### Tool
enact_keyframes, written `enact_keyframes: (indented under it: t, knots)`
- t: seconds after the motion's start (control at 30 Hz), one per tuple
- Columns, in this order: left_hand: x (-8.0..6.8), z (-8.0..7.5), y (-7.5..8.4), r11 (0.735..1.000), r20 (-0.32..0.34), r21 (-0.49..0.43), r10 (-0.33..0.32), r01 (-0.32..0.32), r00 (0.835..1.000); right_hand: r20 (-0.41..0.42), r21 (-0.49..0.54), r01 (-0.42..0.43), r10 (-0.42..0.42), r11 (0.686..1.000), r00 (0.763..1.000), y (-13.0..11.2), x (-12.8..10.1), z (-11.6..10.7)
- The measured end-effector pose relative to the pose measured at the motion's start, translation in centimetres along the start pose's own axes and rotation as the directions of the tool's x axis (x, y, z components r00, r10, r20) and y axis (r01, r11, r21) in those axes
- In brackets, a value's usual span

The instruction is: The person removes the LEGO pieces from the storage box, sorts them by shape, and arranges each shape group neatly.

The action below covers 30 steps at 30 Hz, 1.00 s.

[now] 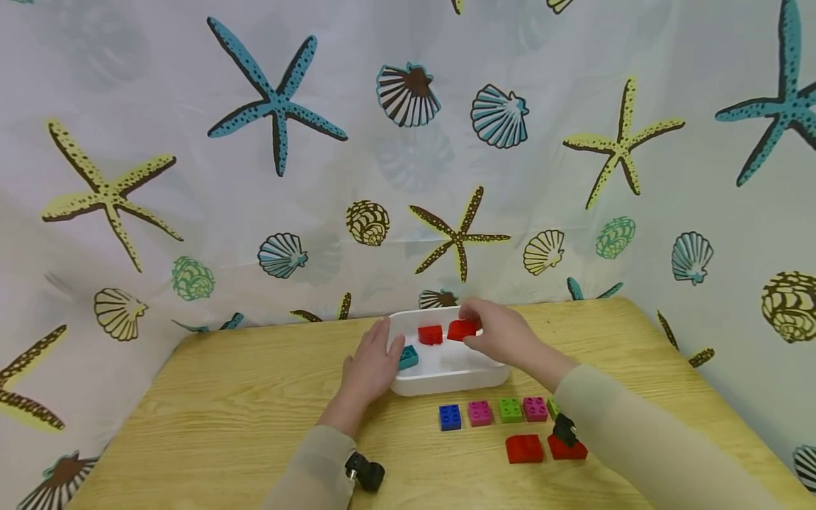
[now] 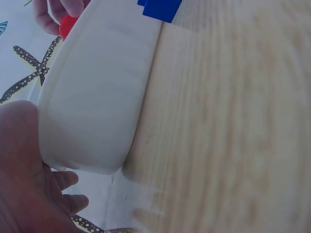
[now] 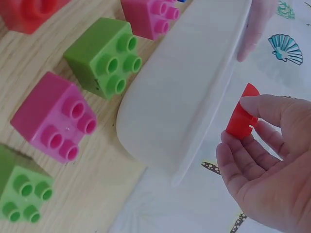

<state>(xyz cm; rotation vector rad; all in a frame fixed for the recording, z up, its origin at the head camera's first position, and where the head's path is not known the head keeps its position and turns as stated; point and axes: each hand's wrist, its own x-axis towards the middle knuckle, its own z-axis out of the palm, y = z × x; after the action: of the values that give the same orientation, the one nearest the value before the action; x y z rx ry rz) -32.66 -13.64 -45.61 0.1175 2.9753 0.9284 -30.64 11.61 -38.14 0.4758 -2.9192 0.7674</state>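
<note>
In the head view my right hand (image 1: pixel 500 331) pinches a red toy brick (image 1: pixel 460 330) over the right part of a white plastic bin (image 1: pixel 446 382). The right wrist view shows this curved red brick (image 3: pixel 241 116) between thumb and fingertips, above the rim. My left hand (image 1: pixel 372 361) holds the bin's left end, the thumb over the rim and the fingers along the outside wall. Inside the bin lie another red brick (image 1: pixel 430 335) and a teal brick (image 1: pixel 408 357), the latter partly hidden by the left thumb.
In front of the bin stands a row of blocks: a blue brick (image 1: pixel 450 418), a pink brick (image 1: pixel 479 414), a green brick (image 1: pixel 510 410) and others. Nearer lie two red bricks (image 1: pixel 525 449), one partly behind the right sleeve. A patterned curtain (image 1: pixel 357 163) hangs behind the wooden table (image 1: pixel 255 397).
</note>
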Motion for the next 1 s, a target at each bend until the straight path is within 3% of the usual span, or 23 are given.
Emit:
enact_keyframes:
  t: [0.57,0.77,1.0]
  knots:
    - [0.1,-0.1,-0.3,1.000,-0.005,-0.011,0.002,-0.002,1.000,-0.011,0.008,0.079,-0.079,0.997,0.997,-1.3,-5.6,-1.6]
    - [0.0,0.0,-0.2,1.000,-0.007,-0.012,0.003,-0.003,1.000,0.002,-0.001,0.019,-0.019,1.000,1.000,-1.8,-7.9,-1.6]
    - [0.0,0.1,-0.1,1.000,-0.008,-0.017,0.000,0.000,1.000,0.059,0.056,-0.027,0.023,0.998,0.998,-2.0,-10.4,-1.1]
